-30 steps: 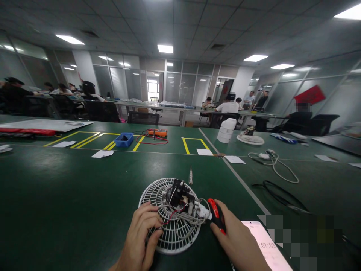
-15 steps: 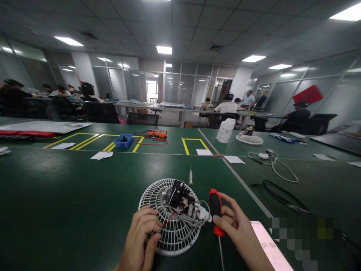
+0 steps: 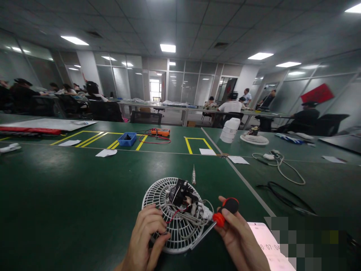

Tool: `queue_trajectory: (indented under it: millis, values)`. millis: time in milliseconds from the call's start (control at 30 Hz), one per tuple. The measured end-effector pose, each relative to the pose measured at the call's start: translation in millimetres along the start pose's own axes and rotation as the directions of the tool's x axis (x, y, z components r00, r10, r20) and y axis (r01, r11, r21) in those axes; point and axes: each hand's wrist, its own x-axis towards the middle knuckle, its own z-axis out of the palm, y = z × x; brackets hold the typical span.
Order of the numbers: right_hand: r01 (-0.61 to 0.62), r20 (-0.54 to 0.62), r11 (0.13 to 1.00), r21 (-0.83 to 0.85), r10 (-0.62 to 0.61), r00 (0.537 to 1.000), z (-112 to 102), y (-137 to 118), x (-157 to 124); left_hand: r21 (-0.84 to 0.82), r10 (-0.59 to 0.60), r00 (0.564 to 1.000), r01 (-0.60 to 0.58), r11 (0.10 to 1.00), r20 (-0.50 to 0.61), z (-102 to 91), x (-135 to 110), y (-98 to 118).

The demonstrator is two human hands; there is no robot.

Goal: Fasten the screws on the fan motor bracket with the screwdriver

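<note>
A white fan grille [image 3: 158,188] lies on the green table. On it rest a black motor unit [image 3: 180,192], a bundled grey cord [image 3: 187,220] and a thin red wire [image 3: 175,213]. At the grille's near left edge, my left hand [image 3: 149,233] is closed in a pinch; a small dark thing may sit between thumb and finger, but I cannot make it out. The red wire runs close to those fingertips. To the right, my right hand [image 3: 237,233] grips a red and black screwdriver [image 3: 219,219], its shaft slanting down-left past the grille's right edge.
A small clear-handled screwdriver [image 3: 193,177] lies beyond the grille. Farther off are a blue bin [image 3: 127,139], an orange multimeter [image 3: 160,132], a white container [image 3: 229,130] and another fan grille [image 3: 254,140]. Cables [image 3: 279,162] lie at right; a lit phone [image 3: 263,241] sits beside my right forearm.
My right hand has turned the screwdriver from upright to slanting, swinging its shaft left towards the grille. My left hand keeps its pinch. The view has shifted slightly.
</note>
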Motion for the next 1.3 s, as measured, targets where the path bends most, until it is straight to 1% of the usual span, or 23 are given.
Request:
queue_trajectory:
  millis: [233, 367, 467, 600, 767, 967, 1133, 1300]
  values:
    - [0.066, -0.034, 0.998, 0.001, -0.066, 0.997, 1.5, 4.7, -3.0, 0.007, 0.006, 1.0, -0.006, 1.0, 0.002, -1.9, -0.2, 0.7]
    - [0.126, -0.068, 0.992, -0.026, -0.128, 0.989, 0.5, 6.5, -3.2, -0.003, 0.019, 1.0, -0.019, 1.0, 0.003, -2.2, 0.4, 1.5]
    - [0.153, -0.041, 0.987, -0.05, -0.155, 0.987, -1.9, 7.6, -3.7, -0.011, 0.037, 0.999, -0.037, 0.999, 0.008, -2.0, 2.8, 2.6]
    - [0.153, -0.005, 0.986, -0.071, -0.154, 0.988, -3.5, 8.5, -5.1, 0.003, 0.034, 0.999, -0.035, 0.999, 0.016, -2.8, 5.1, 3.6]
    - [0.141, -0.009, 0.987, -0.079, -0.142, 0.99, -2.7, 9.2, -5.3, -0.006, 0.038, 0.999, -0.038, 0.999, 0.03, -3.3, 4.3, 2.9]
    - [0.134, 0.002, 0.989, -0.068, -0.135, 0.991, -3.8, 8.9, -6.0, -0.012, 0.087, 0.996, -0.087, 0.996, 0.006, -3.2, 5.7, 3.5]
    - [0.131, 0.025, 0.99, -0.055, -0.13, 0.991, -4.1, 8.1, -8.1, -0.005, 0.072, 0.997, -0.072, 0.997, 0.009, -4.4, 6.3, 6.1]
    - [0.126, 0.025, 0.991, -0.049, -0.124, 0.992, -3.3, 8.5, -8.7, 0.009, 0.066, 0.998, -0.067, 0.998, 0.015, -4.0, 4.9, 6.4]
